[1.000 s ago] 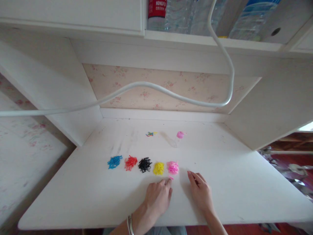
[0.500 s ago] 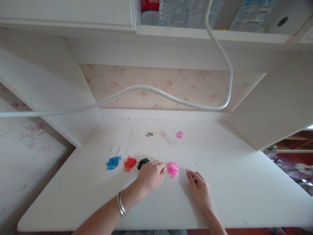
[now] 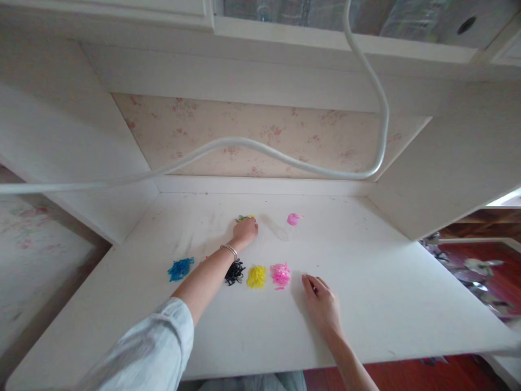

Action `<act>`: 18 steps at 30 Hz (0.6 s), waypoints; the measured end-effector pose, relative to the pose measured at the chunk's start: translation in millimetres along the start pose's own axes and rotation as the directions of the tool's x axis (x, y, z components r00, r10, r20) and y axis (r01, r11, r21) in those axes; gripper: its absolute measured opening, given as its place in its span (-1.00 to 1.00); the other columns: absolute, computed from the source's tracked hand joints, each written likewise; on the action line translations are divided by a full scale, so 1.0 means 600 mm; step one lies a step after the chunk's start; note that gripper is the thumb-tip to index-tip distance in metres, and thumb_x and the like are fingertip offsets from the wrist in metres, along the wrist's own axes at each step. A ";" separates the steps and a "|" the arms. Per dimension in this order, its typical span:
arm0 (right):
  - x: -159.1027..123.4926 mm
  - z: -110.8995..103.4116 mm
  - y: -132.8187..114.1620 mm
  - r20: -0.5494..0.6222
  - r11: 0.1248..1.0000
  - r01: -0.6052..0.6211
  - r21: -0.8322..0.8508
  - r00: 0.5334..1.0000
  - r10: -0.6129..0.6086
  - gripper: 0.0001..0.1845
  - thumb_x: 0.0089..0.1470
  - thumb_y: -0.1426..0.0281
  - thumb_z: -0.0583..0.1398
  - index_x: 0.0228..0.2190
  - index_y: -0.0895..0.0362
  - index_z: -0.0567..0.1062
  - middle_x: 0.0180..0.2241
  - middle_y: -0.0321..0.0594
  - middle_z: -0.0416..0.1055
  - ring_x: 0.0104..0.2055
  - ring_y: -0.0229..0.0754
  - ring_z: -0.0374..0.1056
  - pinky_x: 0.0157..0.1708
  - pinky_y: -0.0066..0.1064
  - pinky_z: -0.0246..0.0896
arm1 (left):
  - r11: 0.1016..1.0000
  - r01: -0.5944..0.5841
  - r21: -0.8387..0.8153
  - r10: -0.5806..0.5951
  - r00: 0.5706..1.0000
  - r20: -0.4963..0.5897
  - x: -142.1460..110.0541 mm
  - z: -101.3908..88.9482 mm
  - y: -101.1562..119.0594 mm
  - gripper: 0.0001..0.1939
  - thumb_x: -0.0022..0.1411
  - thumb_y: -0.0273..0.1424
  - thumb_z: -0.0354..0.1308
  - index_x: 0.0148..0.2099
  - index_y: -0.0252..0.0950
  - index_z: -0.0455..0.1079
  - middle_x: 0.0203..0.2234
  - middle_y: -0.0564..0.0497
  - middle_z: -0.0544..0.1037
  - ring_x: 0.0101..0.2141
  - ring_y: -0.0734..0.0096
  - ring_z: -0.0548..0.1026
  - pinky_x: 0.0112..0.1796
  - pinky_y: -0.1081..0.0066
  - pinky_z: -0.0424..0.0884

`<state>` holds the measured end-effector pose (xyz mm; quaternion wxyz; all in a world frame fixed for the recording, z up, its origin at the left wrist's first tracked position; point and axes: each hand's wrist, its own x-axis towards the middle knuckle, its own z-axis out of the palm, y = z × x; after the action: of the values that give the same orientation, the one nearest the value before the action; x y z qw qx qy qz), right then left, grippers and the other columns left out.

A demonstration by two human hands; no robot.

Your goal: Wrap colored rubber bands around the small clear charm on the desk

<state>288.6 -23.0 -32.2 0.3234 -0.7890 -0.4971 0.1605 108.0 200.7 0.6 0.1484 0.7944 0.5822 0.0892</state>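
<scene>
My left hand (image 3: 245, 232) reaches to the far part of the table, its fingers bent down at a small multicoloured pile of rubber bands (image 3: 241, 218). The hand partly covers that pile, and its fingertips are hidden. My right hand (image 3: 322, 304) rests on the table with curled fingers, thumb against forefinger; anything between them is too small to see. Left of it lies a pink pile of small rubber bands (image 3: 280, 276), then a yellow pile (image 3: 256, 277), a black pile (image 3: 234, 272) partly behind my left forearm, and a blue pile (image 3: 180, 269). My arm hides nearly all of the red pile.
A pink item (image 3: 293, 219) lies at the back of the white table (image 3: 378, 304), beside something thin and clear. A white cable (image 3: 244, 142) curves across the view above the table. Side panels and an overhead shelf (image 3: 285, 30) with bottles enclose the back.
My left hand has moved from beside the pink pile up to the multicoloured pile, uncovering the yellow pile. Its arm now crosses the red pile. My right hand keeps its pose; the view has shifted slightly.
</scene>
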 end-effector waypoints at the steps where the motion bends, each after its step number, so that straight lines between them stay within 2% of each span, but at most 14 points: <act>1: 0.000 0.000 -0.001 0.000 1.000 -0.007 -0.003 1.000 0.007 -0.52 0.15 0.03 -0.05 -0.38 0.04 0.54 -0.44 -0.28 0.43 -0.45 -0.24 0.31 -0.43 -0.46 0.08 | 1.000 -0.002 0.000 0.002 1.000 0.001 0.004 0.002 0.001 -0.66 0.33 -0.32 -0.13 -0.09 -0.34 0.42 -0.14 -0.21 0.51 -0.12 0.20 0.47 -0.13 0.28 0.34; 5: 0.001 0.001 0.000 -0.003 1.000 -0.013 -0.019 1.000 0.013 -0.52 0.15 0.03 -0.05 -0.38 0.03 0.53 -0.45 -0.30 0.43 -0.45 -0.24 0.30 -0.42 -0.45 0.07 | 0.999 -0.033 -0.004 0.033 0.999 0.007 0.006 0.004 0.003 -0.67 0.33 -0.37 -0.15 -0.13 -0.35 0.43 -0.16 -0.23 0.50 -0.14 0.19 0.48 -0.14 0.25 0.35; 9: 0.001 0.001 0.001 -0.002 1.000 -0.003 -0.021 1.000 0.003 -0.52 0.15 0.02 -0.05 -0.36 0.03 0.53 -0.43 -0.29 0.44 -0.45 -0.24 0.31 -0.42 -0.45 0.07 | 0.994 -0.106 -0.031 0.106 0.994 0.002 -0.018 -0.006 0.014 -0.68 0.32 -0.42 -0.15 -0.12 -0.34 0.42 -0.14 -0.20 0.49 -0.12 0.22 0.46 -0.13 0.29 0.35; 15: 0.000 0.000 -0.001 0.007 1.000 0.005 -0.030 1.000 -0.005 -0.52 0.16 0.03 -0.05 -0.36 0.04 0.53 -0.44 -0.28 0.44 -0.45 -0.23 0.31 -0.42 -0.45 0.07 | 0.941 -0.312 -0.132 0.318 0.948 0.025 -0.117 -0.018 0.054 -0.76 0.29 -0.33 -0.05 -0.18 -0.20 0.45 -0.21 0.03 0.54 -0.18 0.43 0.47 -0.12 0.48 0.32; 18: 0.000 0.000 0.000 0.001 0.999 0.004 -0.043 1.000 -0.004 -0.52 0.15 0.03 -0.05 -0.38 0.03 0.53 -0.47 -0.29 0.43 -0.47 -0.25 0.30 -0.43 -0.46 0.06 | 0.894 -0.413 -0.175 0.425 0.904 0.034 -0.168 -0.014 0.070 -0.73 0.30 -0.30 -0.08 -0.19 -0.20 0.45 -0.23 0.03 0.55 -0.21 0.40 0.49 -0.15 0.45 0.35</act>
<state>288.5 -23.0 -32.5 0.3064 -0.7946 -0.5023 0.1494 112.1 94.1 26.2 0.2112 0.8889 0.3822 0.1381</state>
